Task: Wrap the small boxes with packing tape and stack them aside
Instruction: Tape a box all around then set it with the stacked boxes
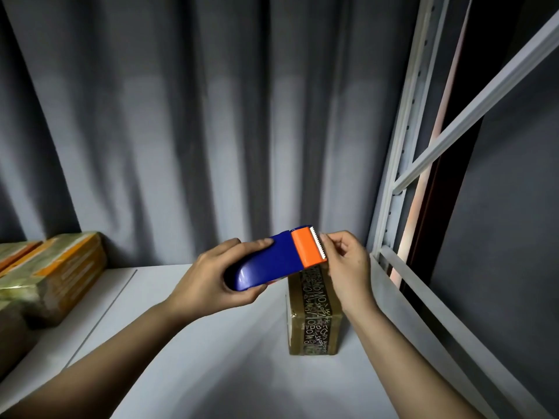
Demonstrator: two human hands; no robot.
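We see a small box (313,316) standing on a white shelf (211,358), already banded lengthwise by a strip of printed tape (316,313) that runs over its top and down its near face. Just above the box's far end, the left hand (208,282) wraps its fingers and thumb round the blue body of a dispenser (272,261), whose orange head and toothed blade point toward the right hand (348,267). That hand has its fingertips pinched together at the blade, apparently on the free tape end, though we cannot make out the tape itself between them. We judge the step to be drawing out or tearing off a length for the next band. Several risks follow from this arrangement. The fingertips sit against the blade's teeth, so a slip could nick them. The box lies free below both hands, so any pull on tape stuck to it could tilt or drag it. A loose end may also fold on itself or land askew across the printed strip. Well to the left of the box, wrapped parcels (51,273) lie at the shelf's edge, seemingly the stack; a grey curtain (181,116) hangs behind the box.
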